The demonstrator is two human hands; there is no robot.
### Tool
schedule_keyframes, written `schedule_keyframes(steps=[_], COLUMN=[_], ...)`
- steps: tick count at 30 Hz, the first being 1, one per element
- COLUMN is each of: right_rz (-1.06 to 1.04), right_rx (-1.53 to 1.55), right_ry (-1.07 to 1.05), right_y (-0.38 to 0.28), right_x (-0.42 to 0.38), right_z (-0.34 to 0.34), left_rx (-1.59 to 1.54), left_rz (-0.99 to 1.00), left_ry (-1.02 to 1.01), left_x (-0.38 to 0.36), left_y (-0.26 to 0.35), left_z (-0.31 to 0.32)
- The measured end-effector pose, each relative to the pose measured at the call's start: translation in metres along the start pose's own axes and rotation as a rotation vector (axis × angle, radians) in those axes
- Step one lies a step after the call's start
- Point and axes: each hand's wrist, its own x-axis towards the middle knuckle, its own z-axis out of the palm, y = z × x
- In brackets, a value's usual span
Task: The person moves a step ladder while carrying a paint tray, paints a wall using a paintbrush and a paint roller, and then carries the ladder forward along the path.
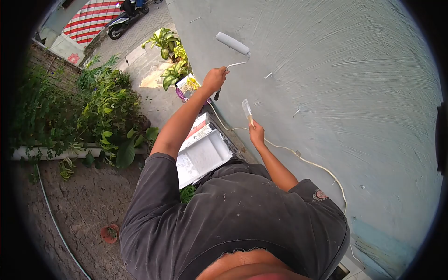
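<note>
My left hand (215, 79) is closed round the handle of a paint roller (233, 44), raised in front of the wall. The roller's sleeve is pale grey-white and overlaps the grey wall (326, 70) in this view; the dark handle end sticks out below my fist. Lower and to the right, my right hand (256, 133) grips a small flat tool (247, 109) with a whitish, blade-like end and a pale handle, pointing up. Whether it is a brush or a scraper I cannot tell. Beneath my arms sits a white paint tray (211, 151), streaked with paint.
A pale cable (305, 160) runs along the wall past my right hand. Small pegs (296, 113) stick out of the wall. Potted leafy plants (173, 51) stand by the wall's far end. Bushes (102, 107) and a hose (51, 210) lie left; a motorbike (126, 21) is parked beyond.
</note>
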Motion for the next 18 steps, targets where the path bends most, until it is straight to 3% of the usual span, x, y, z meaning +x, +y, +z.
schedule_keyframes(steps=[5, 11, 18], right_rz=[0.091, 0.061, 0.132], right_rx=[-0.069, -0.020, -0.034], right_ry=[-0.068, -0.103, -0.141], right_y=[0.010, -0.001, -0.012], right_x=[-0.017, -0.027, -0.028], right_z=[-0.010, -0.008, -0.016], left_rx=[-0.002, -0.029, -0.056], left_rz=[0.135, 0.143, 0.094], left_ry=[-0.029, -0.103, -0.158], left_x=[-0.022, -0.034, -0.036], left_y=[0.036, 0.077, 0.065], left_z=[0.020, 0.041, 0.085])
